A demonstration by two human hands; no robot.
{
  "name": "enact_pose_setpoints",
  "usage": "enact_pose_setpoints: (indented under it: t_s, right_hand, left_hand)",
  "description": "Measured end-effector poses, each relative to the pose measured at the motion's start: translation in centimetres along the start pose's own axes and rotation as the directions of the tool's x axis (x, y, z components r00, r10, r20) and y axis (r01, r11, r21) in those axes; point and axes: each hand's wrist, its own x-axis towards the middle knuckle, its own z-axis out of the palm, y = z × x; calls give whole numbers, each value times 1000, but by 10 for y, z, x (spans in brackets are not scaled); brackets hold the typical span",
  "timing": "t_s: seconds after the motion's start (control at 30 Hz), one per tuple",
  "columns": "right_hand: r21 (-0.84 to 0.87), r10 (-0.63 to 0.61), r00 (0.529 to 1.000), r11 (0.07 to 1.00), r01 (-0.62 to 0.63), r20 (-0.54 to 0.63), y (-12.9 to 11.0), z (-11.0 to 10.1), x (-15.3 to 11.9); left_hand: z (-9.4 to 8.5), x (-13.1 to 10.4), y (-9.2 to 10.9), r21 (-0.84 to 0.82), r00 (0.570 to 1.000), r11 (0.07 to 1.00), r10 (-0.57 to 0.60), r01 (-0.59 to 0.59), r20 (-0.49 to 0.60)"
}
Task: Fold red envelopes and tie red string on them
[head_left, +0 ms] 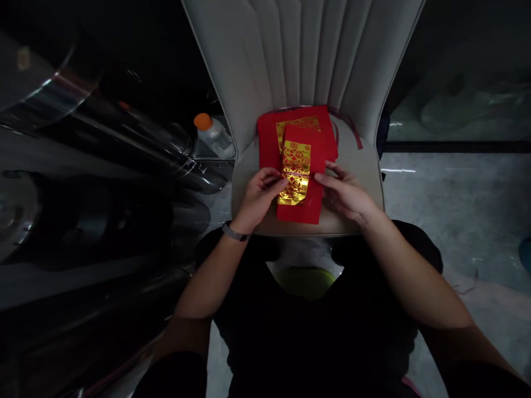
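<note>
A red envelope with a gold pattern (pixel 296 157) is held between my two hands over the chair seat. A thin purplish band or ribbon (pixel 297 174) crosses its gold part. My left hand (pixel 265 190) grips its left edge, thumb on the gold face. On the opposite edge, my right hand (pixel 342 190) holds it with the thumb near the end of the band; its other fingers are partly hidden behind. Whether this is one envelope or a bundle I cannot tell. More red envelopes (pixel 269 138) with gold print lie on the seat behind it, partly covered.
A pale padded chair (pixel 302 50) faces me, its seat carrying the envelopes. A dark red ribbon (pixel 355 132) lies at the seat's back right. Left of the chair stands a white bottle with an orange cap (pixel 203 121), near dark shiny equipment (pixel 145 121). Grey floor (pixel 435 204) shows right.
</note>
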Motion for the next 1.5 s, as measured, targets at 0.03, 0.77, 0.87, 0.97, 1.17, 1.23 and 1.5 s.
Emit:
enact_pose_setpoints:
  t_s: [0.03,0.77,0.87,0.97,1.17,1.23,1.5]
  right_hand:
    - [29,-19,1000,999,19,0,4,4,-1]
    - [-646,-595,801,585,490,70,12,-17,7]
    - [-696,-597,794,522,493,114,15,-19,8]
    - [-784,-635,756,384,488,159,5,-17,1]
    - [-833,-641,658,53,551,394,-36,-2,-23]
    - [-824,-619,660,35,566,427,-39,-4,-24]
    - [-830,-667,634,41,556,391,-30,-2,-35]
  left_hand:
    - [5,-1,-3,-83,998,995,-54,55,11]
    - [25,-18,7,-128,989,992,21,-2,148]
    - [27,-19,0,-136,991,991,33,-16,128]
    - [27,-20,-7,-70,995,996,67,-62,79]
    - [23,-30,8,298,967,920,235,-253,97]
    - [25,-33,18,308,959,911,237,-276,158]
    - [36,-8,9,-58,996,995,-74,76,45]
